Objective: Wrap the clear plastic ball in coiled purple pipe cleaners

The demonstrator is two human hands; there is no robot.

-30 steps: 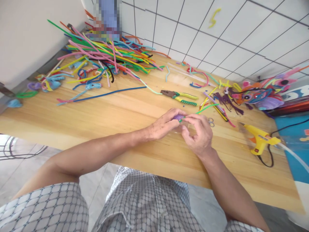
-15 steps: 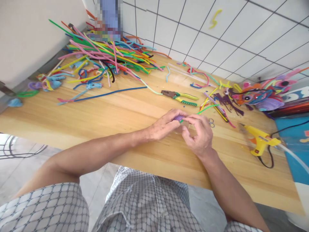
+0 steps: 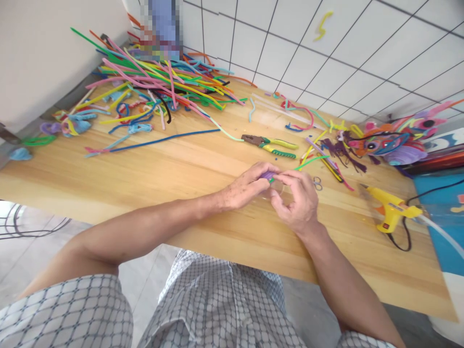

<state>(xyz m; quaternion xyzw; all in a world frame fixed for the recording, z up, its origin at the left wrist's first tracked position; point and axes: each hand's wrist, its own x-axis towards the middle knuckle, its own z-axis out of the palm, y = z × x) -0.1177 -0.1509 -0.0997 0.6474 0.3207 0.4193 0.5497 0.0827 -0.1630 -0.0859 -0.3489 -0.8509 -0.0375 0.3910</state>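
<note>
Between my two hands, just above the wooden table (image 3: 203, 169), is a small purple piece (image 3: 267, 175). My left hand (image 3: 246, 187) is closed around it, thumb below and fingers above. The fingertips of my right hand (image 3: 299, 198) pinch a green pipe cleaner (image 3: 311, 163) at the edge of the purple piece, and its free end sticks out to the upper right. A clear round thing shows under my fingers, partly hidden. Pliers (image 3: 270, 145) with yellow and green handles lie beyond my hands.
A pile of coloured pipe cleaners (image 3: 163, 79) fills the back left. At the right lie a yellow glue gun (image 3: 393, 208) with its cord, small scissors (image 3: 317, 183), loose pipe cleaner pieces and a colourful figure (image 3: 395, 142). A tiled wall (image 3: 275, 43) bounds the back.
Both hands have shifted very slightly, and a little more green shows against the purple piece. The grip of both hands looks the same.
</note>
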